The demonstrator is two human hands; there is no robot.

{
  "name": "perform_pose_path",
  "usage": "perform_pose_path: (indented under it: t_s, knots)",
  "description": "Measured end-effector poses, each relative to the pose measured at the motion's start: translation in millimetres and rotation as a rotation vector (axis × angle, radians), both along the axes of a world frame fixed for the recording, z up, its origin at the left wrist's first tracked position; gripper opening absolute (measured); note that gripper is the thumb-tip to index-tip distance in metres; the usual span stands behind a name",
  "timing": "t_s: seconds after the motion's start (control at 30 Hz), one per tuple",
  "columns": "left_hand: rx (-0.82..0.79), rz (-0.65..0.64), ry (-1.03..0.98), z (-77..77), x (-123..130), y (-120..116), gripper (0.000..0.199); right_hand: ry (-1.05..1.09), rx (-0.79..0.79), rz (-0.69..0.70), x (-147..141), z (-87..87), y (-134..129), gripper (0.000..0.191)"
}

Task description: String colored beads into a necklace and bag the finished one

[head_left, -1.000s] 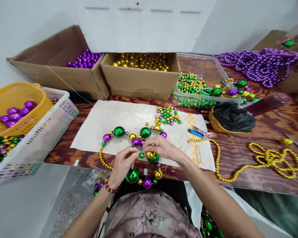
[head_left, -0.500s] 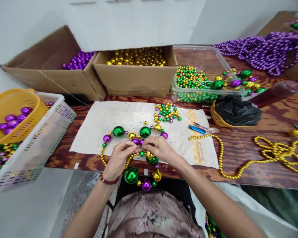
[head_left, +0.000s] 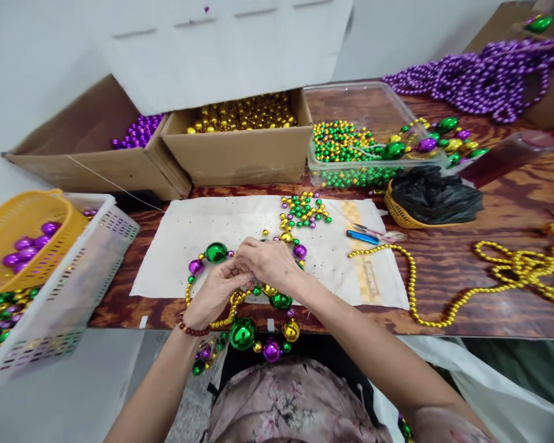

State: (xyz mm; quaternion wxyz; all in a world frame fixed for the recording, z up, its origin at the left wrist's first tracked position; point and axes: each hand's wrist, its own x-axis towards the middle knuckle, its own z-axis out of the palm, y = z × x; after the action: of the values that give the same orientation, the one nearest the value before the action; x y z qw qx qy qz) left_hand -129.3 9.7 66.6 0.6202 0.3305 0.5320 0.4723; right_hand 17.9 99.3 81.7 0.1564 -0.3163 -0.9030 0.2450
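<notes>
A bead necklace [head_left: 242, 333] of large and small green, gold and purple balls lies partly on a white cloth [head_left: 166, 264] and hangs over the table's front edge. My left hand [head_left: 216, 289], with a dark red bracelet at its wrist, is closed on the necklace, thumb and fingers pinched together. Right against it, my right hand [head_left: 268, 263] curls over the same spot, its fingertips meeting the left ones. The exact piece between the fingertips is hidden. Small loose beads [head_left: 307, 209] are scattered on the cloth beyond the hands.
A blue cutter [head_left: 362, 237] and a gold bead strand [head_left: 413, 277] lie to the right. Cardboard boxes [head_left: 235, 154] and a clear bin [head_left: 378, 165] stand behind. At left are a white basket [head_left: 74, 264] and a yellow basket [head_left: 69, 215]; a black bag [head_left: 436, 194] sits right.
My right hand has moved left and turned over the left fingertips, covering the beads between them. My left hand stays pinched. The view has tilted slightly.
</notes>
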Motion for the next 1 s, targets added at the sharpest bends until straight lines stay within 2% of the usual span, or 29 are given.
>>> perform_pose_path:
  t_s: [0.07,0.1,0.17,0.23,0.3,0.4,0.57,0.63,0.73,0.8,0.9,1.0]
  knots:
    - [0.001,0.010,0.022,0.0,-2.8,-0.5,0.032,0.054,-0.073,-0.103,0.3,-2.4,2.3,0.020]
    - [0.001,0.013,0.025,-0.4,-4.0,-0.9,0.033,0.105,-0.131,-0.100,3.2,-4.8,3.1,0.022]
    - [0.007,0.014,0.022,-1.6,-5.8,-1.4,0.034,0.189,-0.257,0.059,11.5,-10.8,3.6,0.025]
    - [0.018,-0.003,0.025,-2.5,-7.3,-1.3,0.035,0.212,-0.327,0.210,18.8,-16.2,2.7,0.019]
    - [0.032,-0.027,0.049,-2.2,-9.2,-0.4,0.033,0.206,-0.298,0.202,23.2,-19.0,0.7,0.015]
    - [0.048,-0.076,0.094,0.2,-13.6,1.6,0.028,0.188,-0.167,0.132,27.5,-16.4,-4.2,0.019]
    - [0.065,-0.105,0.153,6.1,-19.1,4.5,0.027,0.135,-0.040,0.221,36.9,-6.6,-14.5,0.017]
    - [0.077,-0.120,0.203,8.7,-19.1,5.4,0.027,0.179,-0.128,0.276,37.6,-6.7,-13.9,0.017]
    - [0.109,-0.126,0.294,12.8,-18.6,6.2,0.027,0.307,-0.430,0.323,33.5,-11.4,-6.2,0.014]
    - [0.127,-0.103,0.329,14.9,-19.0,6.0,0.025,0.368,-0.575,0.333,29.3,-15.4,-0.4,0.016]
    - [0.151,-0.059,0.343,15.6,-20.3,4.2,0.023,0.395,-0.644,0.340,23.8,-20.2,4.3,0.015]
    - [0.227,-0.056,0.416,13.1,-21.2,0.9,0.020,0.394,-0.688,0.193,17.3,-23.2,5.2,0.013]
